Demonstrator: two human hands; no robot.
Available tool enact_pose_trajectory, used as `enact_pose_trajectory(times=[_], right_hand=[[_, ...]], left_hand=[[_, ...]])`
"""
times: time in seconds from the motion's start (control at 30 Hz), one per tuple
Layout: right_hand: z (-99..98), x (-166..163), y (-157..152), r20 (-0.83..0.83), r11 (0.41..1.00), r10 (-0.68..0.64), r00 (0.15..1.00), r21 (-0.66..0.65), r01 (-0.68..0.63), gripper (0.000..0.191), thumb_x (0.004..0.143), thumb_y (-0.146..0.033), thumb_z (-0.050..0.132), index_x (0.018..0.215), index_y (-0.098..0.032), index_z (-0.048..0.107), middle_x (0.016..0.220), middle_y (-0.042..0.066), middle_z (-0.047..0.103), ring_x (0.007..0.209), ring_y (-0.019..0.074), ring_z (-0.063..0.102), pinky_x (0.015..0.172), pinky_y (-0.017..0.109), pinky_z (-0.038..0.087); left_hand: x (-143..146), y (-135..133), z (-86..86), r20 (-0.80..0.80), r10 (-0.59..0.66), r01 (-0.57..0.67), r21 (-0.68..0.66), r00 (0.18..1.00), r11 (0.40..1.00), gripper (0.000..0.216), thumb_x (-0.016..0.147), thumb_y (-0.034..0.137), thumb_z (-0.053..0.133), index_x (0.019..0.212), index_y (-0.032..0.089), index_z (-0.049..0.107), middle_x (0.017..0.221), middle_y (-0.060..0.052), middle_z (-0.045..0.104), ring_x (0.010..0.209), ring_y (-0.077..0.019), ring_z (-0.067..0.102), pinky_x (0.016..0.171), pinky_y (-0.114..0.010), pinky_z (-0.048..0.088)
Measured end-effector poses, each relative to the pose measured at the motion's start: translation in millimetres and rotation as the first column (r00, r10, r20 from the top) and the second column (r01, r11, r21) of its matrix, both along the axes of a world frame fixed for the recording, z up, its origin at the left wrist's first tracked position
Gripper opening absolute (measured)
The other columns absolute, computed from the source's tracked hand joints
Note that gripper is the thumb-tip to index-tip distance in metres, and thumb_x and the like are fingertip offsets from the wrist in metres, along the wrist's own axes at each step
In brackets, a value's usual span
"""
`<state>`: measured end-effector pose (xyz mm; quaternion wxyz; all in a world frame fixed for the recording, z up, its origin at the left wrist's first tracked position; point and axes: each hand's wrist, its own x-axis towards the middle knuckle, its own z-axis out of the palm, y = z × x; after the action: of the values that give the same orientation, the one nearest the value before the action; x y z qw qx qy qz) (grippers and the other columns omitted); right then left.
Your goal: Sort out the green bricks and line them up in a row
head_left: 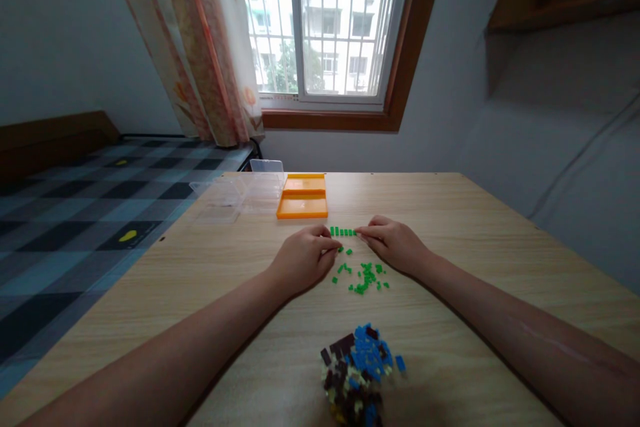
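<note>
Small green toy bricks (pixel 346 232) stand in a short, spaced row across the middle of the table. My right hand (pixel 393 243) is at the row's right end, thumb and forefinger closed on the last green brick. My left hand (pixel 306 255) lies at the row's left end, its fingers pinched together at a small green brick (pixel 341 249) just below the row; the fingertips partly cover it. One more green brick (pixel 349 252) lies apart beside it. Nearer to me, a loose scatter of green bricks (pixel 369 275) spreads between my forearms.
A heap of blue, dark brown and cream bricks (pixel 367 353) lies at the near edge of view. Beyond my left hand are an orange two-part tray (pixel 303 216) and clear plastic boxes (pixel 220 203). A checked bed (pixel 100 213) adjoins the wooden table (pixel 225 320) on the left.
</note>
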<state>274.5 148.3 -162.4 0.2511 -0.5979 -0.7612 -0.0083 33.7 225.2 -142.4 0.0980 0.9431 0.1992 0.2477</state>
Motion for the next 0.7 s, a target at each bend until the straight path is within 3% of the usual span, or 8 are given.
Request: enact_pose_trajectory(times=[0.7], right_hand=[[-1.4, -0.6, -1.6, -0.018, 0.999, -0.005, 1.0, 0.044, 0.005, 0.027, 0.099, -0.03, 0.054, 0.113, -0.026, 0.076, 0.095, 0.006, 0.067, 0.083, 0.0156, 0.063, 0.074, 0.026, 0.047]], left_hand=[[0.7, 1.1, -1.1, 0.002, 0.008, -0.008, -0.012, 1.0, 1.0, 0.022, 0.093, 0.021, 0.057, 0.099, 0.021, 0.079, 0.094, -0.006, 0.07, 0.078, -0.0164, 0.064, 0.072, -0.029, 0.052]])
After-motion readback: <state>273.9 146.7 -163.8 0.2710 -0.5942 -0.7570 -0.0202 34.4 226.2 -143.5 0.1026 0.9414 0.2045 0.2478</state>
